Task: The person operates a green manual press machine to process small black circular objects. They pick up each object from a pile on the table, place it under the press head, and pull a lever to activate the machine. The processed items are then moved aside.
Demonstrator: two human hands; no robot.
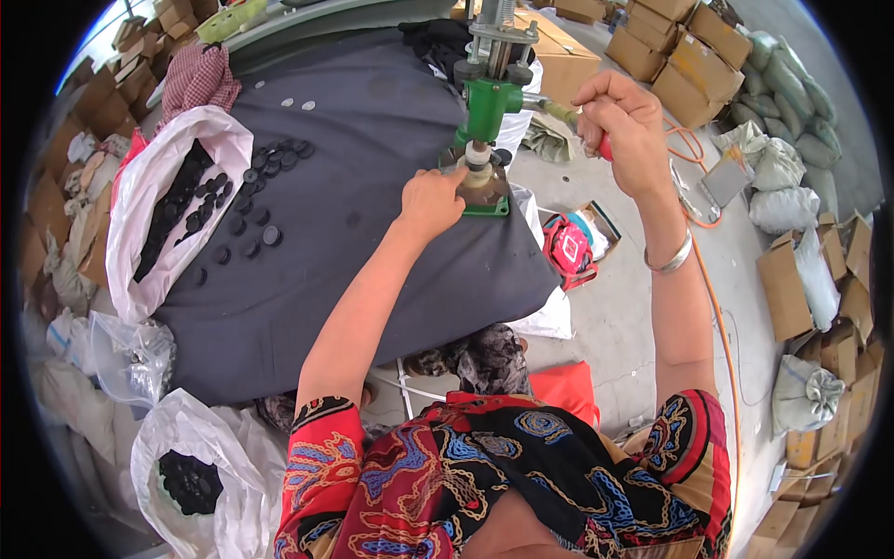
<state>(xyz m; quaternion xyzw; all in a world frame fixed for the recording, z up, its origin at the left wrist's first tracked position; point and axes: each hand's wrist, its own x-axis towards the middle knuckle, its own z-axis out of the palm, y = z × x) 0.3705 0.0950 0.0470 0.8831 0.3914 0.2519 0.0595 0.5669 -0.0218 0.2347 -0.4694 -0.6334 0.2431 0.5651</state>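
A green hand press (491,110) stands at the right edge of the dark cloth-covered table. My left hand (431,202) reaches to its base, index finger stretched out and touching the side of the pale round die (476,174) under the ram. The rest of that hand's fingers are partly hidden, and I cannot make out anything held in it. Raised to the right, my right hand (622,126) is closed around the red-ended lever handle (604,147) of the press. Loose black round caps (271,235) lie on the cloth left of my left hand.
A white sack (133,293) of black caps lies open on the table's left; another sack (245,456) stands below. Pale discs (287,102) lie on the far cloth. An orange hose (719,321) crosses the floor at right. Cardboard boxes (698,79) and bags line the sides.
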